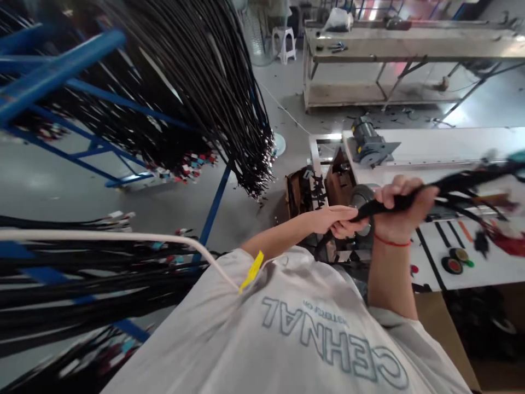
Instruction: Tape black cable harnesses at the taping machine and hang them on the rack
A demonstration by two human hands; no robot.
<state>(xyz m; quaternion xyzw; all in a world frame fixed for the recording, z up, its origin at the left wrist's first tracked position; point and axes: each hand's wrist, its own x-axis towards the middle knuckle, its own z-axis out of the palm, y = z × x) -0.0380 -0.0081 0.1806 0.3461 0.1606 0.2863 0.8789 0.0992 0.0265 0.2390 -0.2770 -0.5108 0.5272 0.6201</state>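
A thick black wiring harness (451, 183) runs from my hands out to the right edge of the head view, where its branched wires and connectors are smeared by motion. My right hand (404, 205), with a red string at the wrist, is wrapped round the harness. Just left of it, my left hand (340, 220) is closed on the harness's narrower end, and a black tail hangs below those fingers. Both hands are held in front of my chest, near the end of a white workbench (435, 142).
Blue racks (61, 71) on the left carry hanging black cables (205, 82) with connector ends. A grey motor-like machine (371, 142) sits on the workbench. Tape rolls (453, 264) lie at the right. A metal table (369, 49) and a white stool (284, 44) stand behind.
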